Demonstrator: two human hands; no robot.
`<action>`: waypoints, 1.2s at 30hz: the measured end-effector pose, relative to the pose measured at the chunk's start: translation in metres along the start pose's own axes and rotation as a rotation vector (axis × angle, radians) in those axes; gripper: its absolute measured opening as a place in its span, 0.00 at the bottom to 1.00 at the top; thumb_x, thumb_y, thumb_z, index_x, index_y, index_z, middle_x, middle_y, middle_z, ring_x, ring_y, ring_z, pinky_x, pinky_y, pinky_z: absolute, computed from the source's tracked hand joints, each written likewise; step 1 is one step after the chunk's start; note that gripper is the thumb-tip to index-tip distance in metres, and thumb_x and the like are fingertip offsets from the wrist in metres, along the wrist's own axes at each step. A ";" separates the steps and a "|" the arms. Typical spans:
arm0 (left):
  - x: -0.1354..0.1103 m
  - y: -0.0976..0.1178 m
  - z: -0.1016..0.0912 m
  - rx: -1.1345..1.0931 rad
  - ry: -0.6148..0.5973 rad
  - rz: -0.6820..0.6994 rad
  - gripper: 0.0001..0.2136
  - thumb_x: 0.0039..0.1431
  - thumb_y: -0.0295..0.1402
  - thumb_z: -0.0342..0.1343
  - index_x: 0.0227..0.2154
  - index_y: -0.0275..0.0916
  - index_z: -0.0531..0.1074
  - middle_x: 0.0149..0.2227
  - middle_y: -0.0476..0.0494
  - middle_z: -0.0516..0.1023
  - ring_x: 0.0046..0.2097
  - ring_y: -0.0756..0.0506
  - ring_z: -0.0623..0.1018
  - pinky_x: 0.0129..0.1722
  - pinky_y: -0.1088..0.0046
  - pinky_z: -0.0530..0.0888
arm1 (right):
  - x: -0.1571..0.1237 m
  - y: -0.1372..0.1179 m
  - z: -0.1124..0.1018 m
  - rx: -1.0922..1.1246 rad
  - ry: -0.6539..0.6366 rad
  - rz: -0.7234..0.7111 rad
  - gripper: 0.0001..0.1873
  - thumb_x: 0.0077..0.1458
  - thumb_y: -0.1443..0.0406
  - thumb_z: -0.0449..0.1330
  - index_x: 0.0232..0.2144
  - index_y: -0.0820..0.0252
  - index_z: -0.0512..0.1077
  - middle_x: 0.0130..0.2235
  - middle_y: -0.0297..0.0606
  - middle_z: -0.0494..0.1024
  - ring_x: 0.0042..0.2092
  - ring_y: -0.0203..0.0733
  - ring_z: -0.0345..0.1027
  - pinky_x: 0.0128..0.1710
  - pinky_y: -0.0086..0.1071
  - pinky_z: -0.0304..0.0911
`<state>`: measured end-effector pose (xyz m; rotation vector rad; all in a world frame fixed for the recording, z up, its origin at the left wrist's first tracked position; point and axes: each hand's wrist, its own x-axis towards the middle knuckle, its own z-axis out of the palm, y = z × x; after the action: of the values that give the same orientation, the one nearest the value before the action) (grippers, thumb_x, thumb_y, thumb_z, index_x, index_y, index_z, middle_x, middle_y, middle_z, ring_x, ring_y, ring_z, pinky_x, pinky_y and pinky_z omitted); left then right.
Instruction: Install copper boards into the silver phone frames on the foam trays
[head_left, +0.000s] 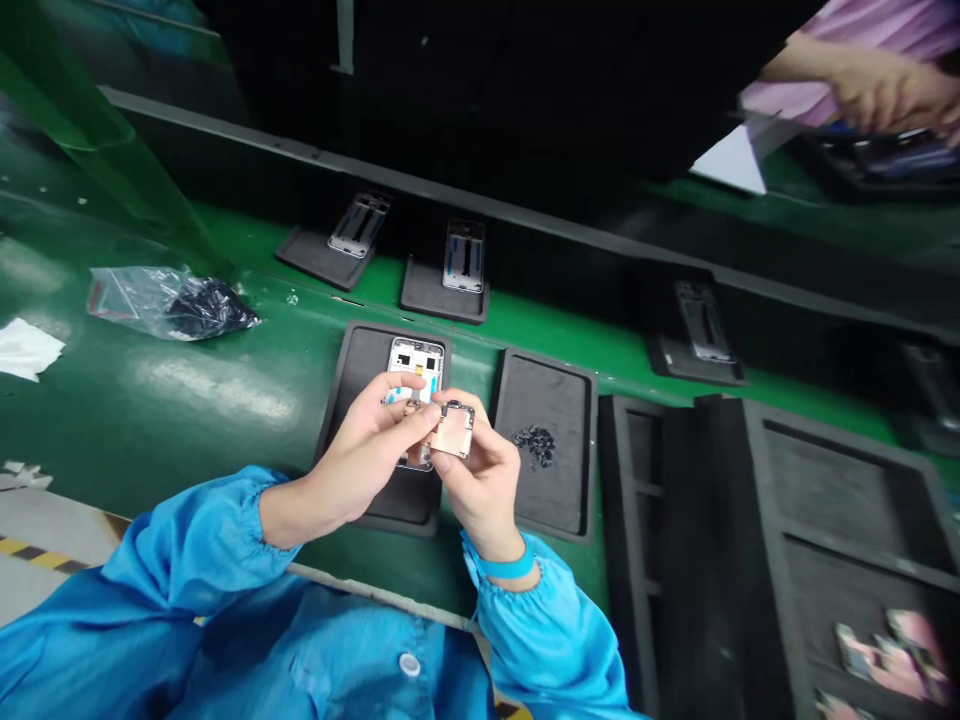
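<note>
My right hand (484,475) grips a small phone circuit board (454,430) with a copper-pink face, fingers curled round its edge. From the left, my left hand (367,440) pinches at the board's left end; a small part there is too hidden to name. Both hands are over an opened phone frame (417,356), white inside with blue strips, which lies on a black foam tray (360,360). The fingers cover the lower part of the frame.
Right of it, a black tray (555,390) holds a pile of tiny black parts (535,446). Further phone frames (463,256) lie on foam pads behind. A clear bag (172,303) is at left, stacked foam trays (757,480) at right. Another person's hands (892,90) show top right.
</note>
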<state>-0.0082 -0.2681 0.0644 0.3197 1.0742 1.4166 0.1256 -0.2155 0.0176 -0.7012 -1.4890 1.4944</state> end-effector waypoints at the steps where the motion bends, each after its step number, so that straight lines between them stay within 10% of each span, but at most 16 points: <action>1: 0.001 -0.001 -0.001 0.000 0.009 -0.001 0.24 0.54 0.42 0.72 0.47 0.41 0.67 0.29 0.53 0.75 0.29 0.52 0.73 0.29 0.77 0.70 | 0.001 0.002 0.002 0.005 0.010 0.005 0.16 0.54 0.52 0.72 0.38 0.57 0.82 0.50 0.49 0.80 0.53 0.55 0.76 0.54 0.53 0.75; 9: 0.023 0.007 -0.020 0.260 -0.089 0.110 0.17 0.70 0.45 0.55 0.54 0.41 0.67 0.31 0.48 0.78 0.29 0.48 0.76 0.28 0.74 0.72 | 0.021 0.010 0.010 -0.022 0.034 -0.029 0.19 0.59 0.48 0.67 0.43 0.55 0.78 0.54 0.49 0.79 0.49 0.53 0.79 0.49 0.52 0.78; 14: 0.063 0.023 -0.054 1.248 -0.179 0.630 0.15 0.72 0.36 0.54 0.55 0.34 0.73 0.44 0.35 0.81 0.46 0.38 0.78 0.48 0.57 0.76 | 0.057 -0.002 -0.015 -0.073 0.182 -0.122 0.19 0.57 0.48 0.69 0.43 0.54 0.78 0.45 0.44 0.82 0.47 0.53 0.80 0.43 0.45 0.78; 18: 0.075 0.017 -0.055 1.799 -0.254 0.732 0.23 0.69 0.39 0.59 0.60 0.28 0.72 0.58 0.23 0.74 0.56 0.27 0.73 0.50 0.48 0.74 | 0.078 -0.007 -0.033 -0.260 0.231 -0.138 0.15 0.58 0.54 0.70 0.45 0.51 0.80 0.47 0.41 0.83 0.48 0.50 0.79 0.47 0.45 0.75; 26: 0.066 0.008 -0.047 1.881 -0.301 0.837 0.07 0.70 0.26 0.54 0.41 0.34 0.77 0.57 0.31 0.76 0.53 0.34 0.75 0.47 0.57 0.75 | 0.093 0.000 -0.047 -0.634 0.055 -0.183 0.13 0.61 0.61 0.69 0.48 0.50 0.81 0.48 0.39 0.83 0.48 0.49 0.77 0.51 0.46 0.73; 32: 0.073 0.009 -0.046 1.841 -0.284 0.838 0.16 0.73 0.32 0.52 0.57 0.26 0.71 0.50 0.31 0.78 0.50 0.35 0.75 0.47 0.58 0.76 | 0.103 0.002 -0.051 -0.916 -0.165 -0.232 0.15 0.62 0.59 0.68 0.51 0.51 0.79 0.51 0.43 0.82 0.53 0.53 0.76 0.54 0.50 0.71; 36: 0.080 0.011 -0.043 1.869 -0.341 0.780 0.08 0.69 0.23 0.52 0.45 0.30 0.75 0.42 0.35 0.77 0.43 0.37 0.75 0.43 0.58 0.77 | 0.107 0.003 -0.052 -0.949 -0.161 -0.254 0.15 0.62 0.60 0.68 0.51 0.51 0.78 0.51 0.43 0.82 0.53 0.54 0.76 0.53 0.49 0.70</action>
<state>-0.0635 -0.2122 0.0175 2.3755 1.7603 0.4086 0.1222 -0.0970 0.0288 -0.8826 -2.3253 0.5977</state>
